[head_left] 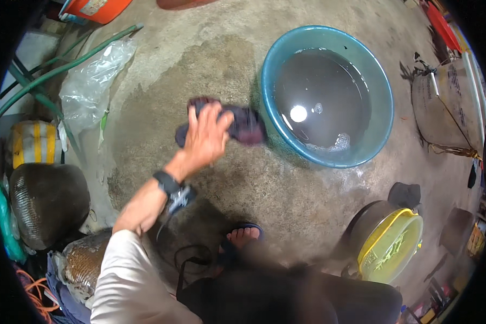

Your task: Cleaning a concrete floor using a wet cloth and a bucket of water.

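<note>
My left hand (206, 132), with a dark strap and device on the wrist, is over a dark cloth (248, 127) with maroon patches. Its fingers curl over the cloth, which is bunched under the palm and slightly smeared by motion. Around them the concrete floor (173, 108) is darkened with wet. Just right of the cloth stands a large teal basin (270, 102) holding murky grey water with a little foam. I do not see my right hand.
A yellow and pale green strainer (397, 216) with green bits sits at lower right. A plastic bag (94, 89) and a green hose (65, 66) lie at left, near a dark rounded object (48, 202). An orange bucket (113, 8) is at the far left.
</note>
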A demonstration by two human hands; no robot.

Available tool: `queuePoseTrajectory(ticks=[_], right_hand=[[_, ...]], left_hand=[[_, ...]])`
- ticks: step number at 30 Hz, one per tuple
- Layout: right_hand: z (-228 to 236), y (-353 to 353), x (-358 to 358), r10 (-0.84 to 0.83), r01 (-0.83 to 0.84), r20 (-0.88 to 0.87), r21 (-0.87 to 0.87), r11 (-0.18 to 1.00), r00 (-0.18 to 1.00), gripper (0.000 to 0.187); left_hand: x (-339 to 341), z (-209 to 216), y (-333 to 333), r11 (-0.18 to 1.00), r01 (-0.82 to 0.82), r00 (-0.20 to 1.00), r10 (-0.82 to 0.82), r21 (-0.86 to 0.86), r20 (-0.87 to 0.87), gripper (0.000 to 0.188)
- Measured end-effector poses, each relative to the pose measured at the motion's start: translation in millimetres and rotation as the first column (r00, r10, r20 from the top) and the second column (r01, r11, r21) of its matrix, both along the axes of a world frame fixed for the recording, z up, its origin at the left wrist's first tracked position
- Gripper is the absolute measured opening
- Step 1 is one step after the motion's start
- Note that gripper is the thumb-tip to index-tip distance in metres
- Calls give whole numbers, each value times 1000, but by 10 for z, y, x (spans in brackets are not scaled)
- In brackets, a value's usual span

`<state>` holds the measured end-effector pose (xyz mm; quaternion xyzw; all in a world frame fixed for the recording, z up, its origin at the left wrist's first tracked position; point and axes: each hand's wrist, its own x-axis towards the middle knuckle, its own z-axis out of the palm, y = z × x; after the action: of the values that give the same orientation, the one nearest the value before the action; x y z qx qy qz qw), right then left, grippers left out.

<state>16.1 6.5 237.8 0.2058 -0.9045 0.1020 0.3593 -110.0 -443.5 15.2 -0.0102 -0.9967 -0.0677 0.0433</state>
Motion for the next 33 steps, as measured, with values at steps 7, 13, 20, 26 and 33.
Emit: queuePoseTrajectory(ticks=[7, 13, 20, 26, 33], right_hand=[[-25, -15, -28, -3, 4, 27, -10, 1000, 1000, 49], [-122, 111, -113, 92, -85, -134, 60, 995, 987, 50], [-57, 27, 35, 5, -4, -62, 16, 1000, 998, 46], [238, -165, 107, -133, 141, 233, -19, 990, 963, 47], [148, -177, 128, -97, 178, 298, -259, 949, 950, 52]], left_hand=[[-1433, -51, -593, 952, -272, 961, 262, -140, -85, 35], [-888, -26, -184, 985, -133, 991, 133, -113, -9, 43], [578, 147, 594, 962, 241, 959, -256, 128, 119, 52], [15, 78, 324, 988, 156, 988, -156, 10, 2, 49], [-328, 224, -109, 958, -23, 1000, 22, 286, 6, 43]])
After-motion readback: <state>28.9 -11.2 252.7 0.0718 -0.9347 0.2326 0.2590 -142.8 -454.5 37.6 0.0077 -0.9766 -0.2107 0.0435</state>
